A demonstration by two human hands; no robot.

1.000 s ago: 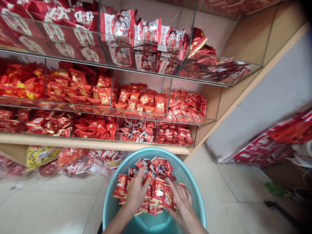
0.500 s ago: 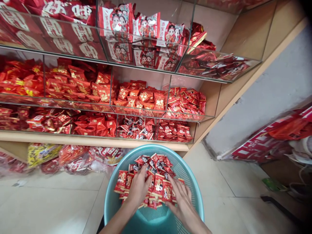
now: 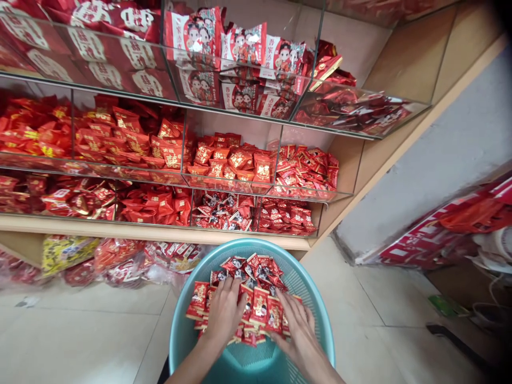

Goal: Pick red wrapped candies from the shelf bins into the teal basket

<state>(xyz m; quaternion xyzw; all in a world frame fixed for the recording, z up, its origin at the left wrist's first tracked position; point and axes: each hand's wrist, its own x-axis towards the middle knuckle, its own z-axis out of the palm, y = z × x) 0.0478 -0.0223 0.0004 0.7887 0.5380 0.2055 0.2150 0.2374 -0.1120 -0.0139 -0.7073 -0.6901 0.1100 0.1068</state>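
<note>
The left fingers (image 3: 229,286) and right fingers (image 3: 290,310) are loosely bent, unclenched, on opposite sides of the red packets (image 3: 260,306), whether pinching any I cannot tell; the packets lie between, under and just beyond them, some showing a gold 喜. The basket (image 3: 174,320) has bare mesh right of the right fingers and open room nearer the person, its far rim beyond both hands near the shelf edge (image 3: 156,229). Farther off, white-and-red packs (image 3: 244,45) read 吾家.
</note>
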